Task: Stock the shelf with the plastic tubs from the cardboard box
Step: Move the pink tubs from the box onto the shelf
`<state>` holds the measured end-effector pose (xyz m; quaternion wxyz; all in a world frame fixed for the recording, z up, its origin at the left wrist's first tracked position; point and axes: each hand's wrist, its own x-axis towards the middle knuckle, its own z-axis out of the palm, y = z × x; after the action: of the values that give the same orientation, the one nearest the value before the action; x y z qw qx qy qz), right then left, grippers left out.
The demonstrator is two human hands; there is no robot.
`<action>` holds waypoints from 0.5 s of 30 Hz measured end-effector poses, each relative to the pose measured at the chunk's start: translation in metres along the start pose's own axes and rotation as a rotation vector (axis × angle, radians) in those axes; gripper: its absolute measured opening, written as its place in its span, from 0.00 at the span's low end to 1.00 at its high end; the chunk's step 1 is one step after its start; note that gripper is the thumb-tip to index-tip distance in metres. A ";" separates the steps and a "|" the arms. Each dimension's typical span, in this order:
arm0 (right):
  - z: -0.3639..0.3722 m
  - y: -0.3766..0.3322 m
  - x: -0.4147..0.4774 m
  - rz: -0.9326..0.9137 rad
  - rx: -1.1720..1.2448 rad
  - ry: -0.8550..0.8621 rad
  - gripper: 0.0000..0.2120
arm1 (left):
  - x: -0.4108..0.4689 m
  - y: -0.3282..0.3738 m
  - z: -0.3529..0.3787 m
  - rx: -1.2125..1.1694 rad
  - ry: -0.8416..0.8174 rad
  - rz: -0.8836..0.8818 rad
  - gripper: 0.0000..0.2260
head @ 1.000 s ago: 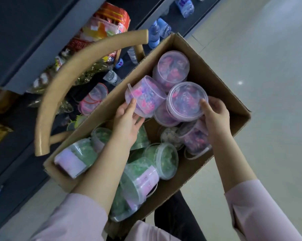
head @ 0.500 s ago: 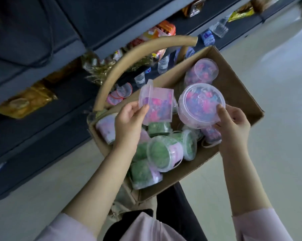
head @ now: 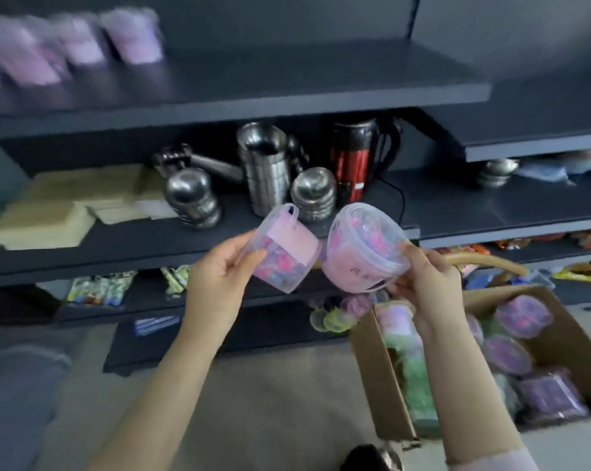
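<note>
Plastic, pink-filled: my left hand [head: 216,277] gripped one tub [head: 280,256], my right hand [head: 426,277] a second tub [head: 362,253], before the shelf's [head: 83,260] front edge, outside the cardboard box [head: 379,379]. Mid-carry, I judged; next, find bare shelf.

Clear glossy plastic: left-hand tub [head: 280,254], right-hand tub [head: 365,248]. Matt brown cardboard: box [head: 382,385]. Shiny smooth metal: stacked cups [head: 265,171], bowls [head: 312,195]. Matt dark finish: shelf [head: 287,86].
</note>
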<state>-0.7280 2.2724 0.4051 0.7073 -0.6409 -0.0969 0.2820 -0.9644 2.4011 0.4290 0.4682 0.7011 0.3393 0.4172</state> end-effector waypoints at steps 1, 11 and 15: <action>0.024 -0.013 -0.006 -0.018 -0.007 -0.041 0.10 | 0.004 0.013 -0.022 0.008 0.041 0.040 0.11; 0.213 -0.118 -0.023 -0.315 -0.114 -0.369 0.09 | 0.061 0.062 -0.179 0.155 0.298 0.246 0.15; 0.273 -0.136 0.002 -0.344 -0.122 -0.434 0.08 | 0.110 0.063 -0.219 0.289 0.330 0.285 0.13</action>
<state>-0.8250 2.5034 0.5792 0.6677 -0.5811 -0.3701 0.2821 -1.1103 2.5578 0.5642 0.2381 0.7240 0.3649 0.5348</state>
